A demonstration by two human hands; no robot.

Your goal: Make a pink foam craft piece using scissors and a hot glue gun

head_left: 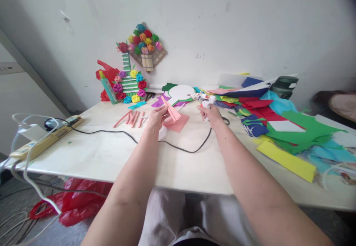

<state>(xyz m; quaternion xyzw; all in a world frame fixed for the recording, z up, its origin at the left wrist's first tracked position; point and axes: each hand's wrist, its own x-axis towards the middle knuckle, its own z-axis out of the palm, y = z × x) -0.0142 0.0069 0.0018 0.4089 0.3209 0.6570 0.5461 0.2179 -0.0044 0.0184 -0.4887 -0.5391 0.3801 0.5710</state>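
My left hand (157,117) pinches a folded piece of salmon-pink paper (172,112), held up off the table. Under it lies a flat salmon-pink sheet (180,123). In my right hand (211,115) is a white glue gun (206,103), its nozzle pointing left toward the folded paper without touching it. A black cord (191,152) runs from near my right hand across the table to the left. Several rolled pink paper sticks (134,119) lie left of my left hand. Behind the hands is a white round paper shape with a green edge (181,92).
A yellow power strip (47,138) with plugs sits at the left edge. A glue bottle (108,87) and paper-flower decorations (130,85) stand at the back left. Coloured paper sheets (303,131) pile up on the right, near a dark green container (284,86). A red bag (75,201) lies below.
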